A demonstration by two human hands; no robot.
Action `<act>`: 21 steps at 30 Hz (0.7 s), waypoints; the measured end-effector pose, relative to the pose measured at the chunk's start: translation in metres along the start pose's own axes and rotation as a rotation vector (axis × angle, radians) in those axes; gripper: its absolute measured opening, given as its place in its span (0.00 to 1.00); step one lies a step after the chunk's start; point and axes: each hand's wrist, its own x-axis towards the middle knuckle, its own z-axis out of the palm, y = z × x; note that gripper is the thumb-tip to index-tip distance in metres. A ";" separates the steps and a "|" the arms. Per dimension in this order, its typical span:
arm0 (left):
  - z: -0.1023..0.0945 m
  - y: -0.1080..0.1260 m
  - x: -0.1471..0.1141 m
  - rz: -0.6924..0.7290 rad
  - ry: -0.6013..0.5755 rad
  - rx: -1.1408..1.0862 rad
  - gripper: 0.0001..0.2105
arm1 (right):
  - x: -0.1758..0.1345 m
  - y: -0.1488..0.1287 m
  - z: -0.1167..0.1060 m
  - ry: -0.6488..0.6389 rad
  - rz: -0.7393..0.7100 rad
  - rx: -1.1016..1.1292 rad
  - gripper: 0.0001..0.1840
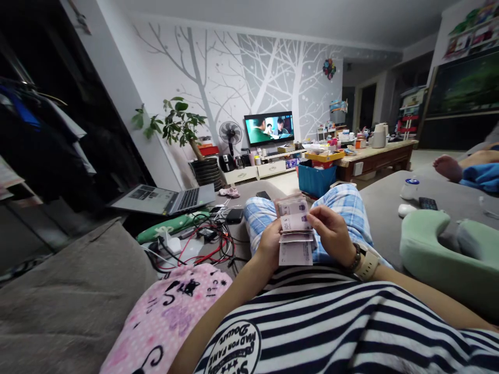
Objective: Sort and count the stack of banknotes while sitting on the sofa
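Mid-count: the left hand [268, 244] grips a fanned stack of banknotes [295, 232], the right hand [331, 231] pinching, seemingly, the top note; peeling it free needs a clean thumb slide.

One view only, from the wearer's head, seated low on a sofa [58, 291]. It faces forward and down: striped shirt [331, 322] and lap close below, the room stretching off to a TV [268, 128] by the far wall.
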 end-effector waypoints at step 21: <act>0.002 -0.003 0.000 -0.048 0.054 -0.040 0.10 | -0.007 -0.008 -0.004 -0.017 -0.022 -0.030 0.14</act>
